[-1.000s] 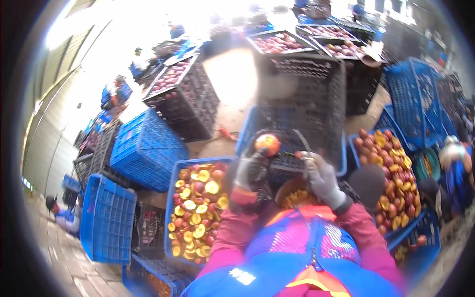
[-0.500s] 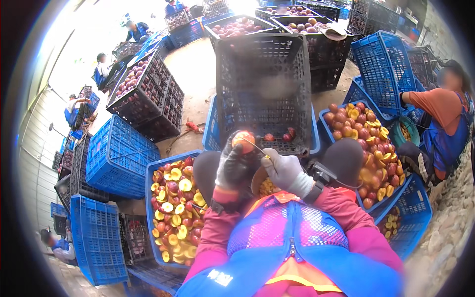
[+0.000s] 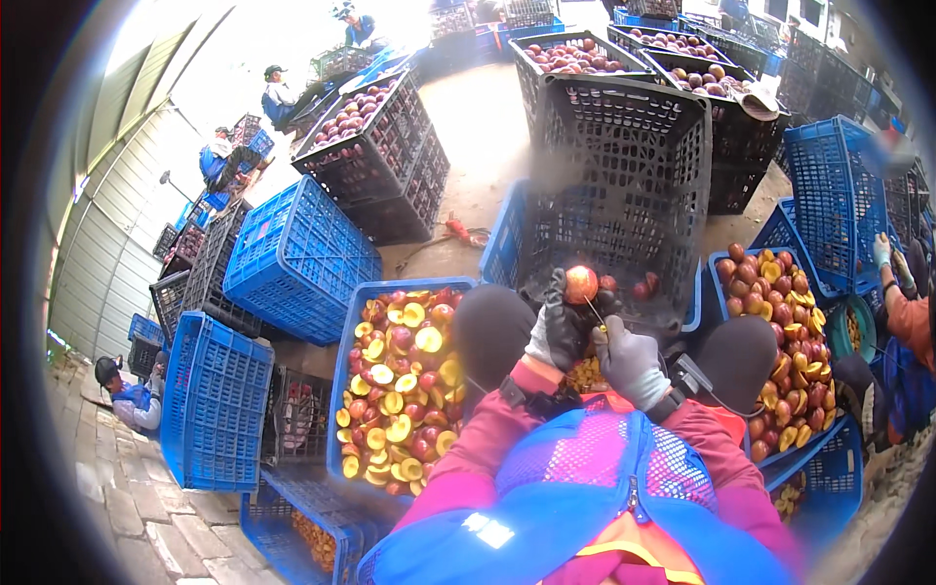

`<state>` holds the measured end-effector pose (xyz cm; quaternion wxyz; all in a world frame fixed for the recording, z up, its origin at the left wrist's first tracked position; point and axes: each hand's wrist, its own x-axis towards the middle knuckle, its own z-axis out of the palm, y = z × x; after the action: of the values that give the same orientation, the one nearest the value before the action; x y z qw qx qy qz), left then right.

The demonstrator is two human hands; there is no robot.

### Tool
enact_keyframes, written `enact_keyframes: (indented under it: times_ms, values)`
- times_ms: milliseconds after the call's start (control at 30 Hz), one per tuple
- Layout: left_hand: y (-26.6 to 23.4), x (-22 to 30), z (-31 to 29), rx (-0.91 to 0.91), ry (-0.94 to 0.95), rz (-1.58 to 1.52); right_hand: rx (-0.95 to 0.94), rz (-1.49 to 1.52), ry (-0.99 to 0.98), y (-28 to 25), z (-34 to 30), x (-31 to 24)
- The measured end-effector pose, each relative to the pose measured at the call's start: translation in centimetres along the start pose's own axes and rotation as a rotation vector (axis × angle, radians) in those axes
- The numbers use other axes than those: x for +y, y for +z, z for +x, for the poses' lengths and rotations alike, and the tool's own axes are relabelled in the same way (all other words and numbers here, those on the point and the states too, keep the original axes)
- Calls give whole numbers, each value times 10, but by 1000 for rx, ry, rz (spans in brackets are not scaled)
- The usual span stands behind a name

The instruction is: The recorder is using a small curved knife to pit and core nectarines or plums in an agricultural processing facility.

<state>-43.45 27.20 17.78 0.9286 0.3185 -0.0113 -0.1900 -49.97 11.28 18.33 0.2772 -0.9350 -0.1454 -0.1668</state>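
My left hand (image 3: 558,330), in a dark-palmed glove, is closed around a round red plum (image 3: 581,284) held up in front of the tilted black crate (image 3: 624,127). My right hand (image 3: 632,366), in a grey glove, grips a thin-bladed tool (image 3: 593,310) with some yellow at its handle; the blade meets the plum's lower side. A few whole plums (image 3: 643,288) lie low in the black crate. Below my hands, between my knees, sits a container of small yellow-orange pieces (image 3: 587,374), partly hidden.
Blue crates of cut plums with yellow flesh stand by my left knee (image 3: 359,302) and my right knee (image 3: 717,268). Stacked black crates (image 3: 414,185) hold whole plums. An upturned blue crate (image 3: 302,258) is at left. A co-worker's gloved hand (image 3: 882,251) shows at far right.
The view has swung left, so everything sits further right in the picture. The co-worker at right is now mostly out of view. My hands still hold the plum and the tool.
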Motion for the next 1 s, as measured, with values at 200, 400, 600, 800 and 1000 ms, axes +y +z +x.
enact_keyframes:
  times_ms: [200,400,600,800,1000]
  values:
    - [-8,6,8,314,399,886,-70,-24,44,7,-4,10]
    - [-11,-10,5,252,332,765,-70,-34,42,8,-2,16]
    - [7,-1,-3,115,-100,275,-13,-108,-65,6,-15,31]
    - [-19,0,-8,-116,-422,-69,27,-112,-210,-5,-15,36]
    - [10,-8,-18,132,-391,113,99,-47,-314,-10,-13,54]
